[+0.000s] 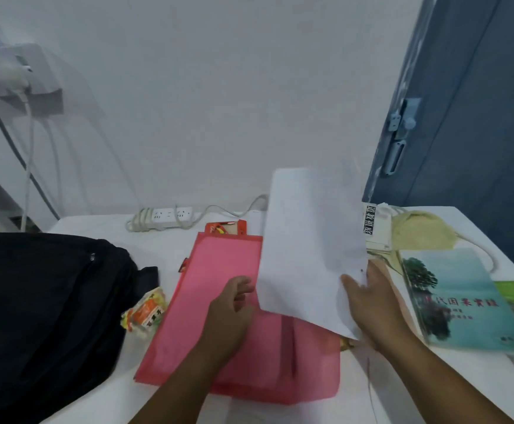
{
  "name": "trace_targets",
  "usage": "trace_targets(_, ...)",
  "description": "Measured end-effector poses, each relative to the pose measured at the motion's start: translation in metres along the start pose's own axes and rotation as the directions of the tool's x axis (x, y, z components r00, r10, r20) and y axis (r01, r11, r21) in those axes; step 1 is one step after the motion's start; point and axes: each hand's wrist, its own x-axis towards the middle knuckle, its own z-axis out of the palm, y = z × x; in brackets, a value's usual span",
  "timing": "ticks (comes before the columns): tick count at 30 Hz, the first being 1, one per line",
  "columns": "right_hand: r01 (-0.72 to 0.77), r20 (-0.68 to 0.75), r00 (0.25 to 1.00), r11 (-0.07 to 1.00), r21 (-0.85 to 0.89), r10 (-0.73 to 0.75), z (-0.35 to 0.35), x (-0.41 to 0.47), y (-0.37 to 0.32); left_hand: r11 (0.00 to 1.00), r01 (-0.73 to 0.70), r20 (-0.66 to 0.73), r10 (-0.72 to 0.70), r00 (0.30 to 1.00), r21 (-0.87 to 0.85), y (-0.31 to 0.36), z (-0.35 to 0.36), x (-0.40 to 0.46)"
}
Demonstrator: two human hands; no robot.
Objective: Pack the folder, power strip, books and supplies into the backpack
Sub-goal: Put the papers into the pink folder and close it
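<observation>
Folder (219, 301), pink mesh, lies flat under my left hand (228, 313), whose curled fingers rest on it, while my right hand (369, 304) pinches white paper sheets (307, 246) upright just beside; I judge they may buckle or snag at the folder mouth.

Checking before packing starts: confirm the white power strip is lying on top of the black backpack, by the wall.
Not quite. The head view shows the white power strip lying on the white table by the wall, apart from the black backpack.
</observation>
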Motion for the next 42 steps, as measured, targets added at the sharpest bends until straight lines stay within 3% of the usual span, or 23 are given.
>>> trace_targets(2,0.023,-0.030,0.999,1.000,-0.019,-0.024,-0.003,-0.004,0.004,0.978,-0.036,0.012,0.034,0.999,0.205,-0.005,0.013,0.001)
trace_targets(5,0.017,-0.049,0.999,1.000,0.007,-0.016,-0.006,-0.012,0.007,0.825,-0.092,0.068,0.065,0.996,0.558,-0.011,0.030,0.002)
trace_targets(7,0.002,-0.070,0.998,1.000,0.003,-0.002,-0.006,-0.017,0.012,0.750,-0.085,0.073,0.050,0.996,0.656,-0.012,0.037,0.001)
trace_targets(9,-0.009,-0.097,0.995,1.000,-0.019,0.007,-0.008,-0.020,0.018,0.751,-0.083,0.048,0.068,0.997,0.655,-0.011,0.040,0.002)
trace_targets(12,-0.027,-0.105,0.994,0.999,-0.029,0.024,-0.012,-0.026,0.019,0.840,-0.131,-0.026,0.170,0.985,0.527,-0.015,0.036,0.007)
trace_targets(16,0.010,-0.126,0.992,0.998,-0.056,-0.017,-0.016,-0.031,0.014,0.923,-0.180,-0.231,0.268,0.935,0.341,-0.010,0.030,-0.002)
trace_targets(19,0.010,-0.121,0.992,0.998,-0.065,-0.017,-0.018,-0.035,0.009,0.921,-0.228,-0.308,0.327,0.894,0.317,-0.008,0.026,-0.007)
trace_targets(26,-0.041,0.018,0.999,0.996,0.083,0.040,-0.018,-0.048,-0.010,0.890,-0.329,-0.267,0.416,0.869,0.315,0.000,0.030,-0.016)
trace_targets(34,-0.052,0.404,0.911,0.995,-0.084,0.082,-0.020,-0.058,-0.017,0.878,-0.345,-0.272,0.439,0.856,0.331,0.009,0.032,-0.017)
trace_targets(42,-0.250,0.457,0.848,0.963,-0.102,0.268,-0.037,-0.030,-0.013,0.851,-0.354,-0.253,0.468,0.847,0.389,0.009,0.036,-0.012)
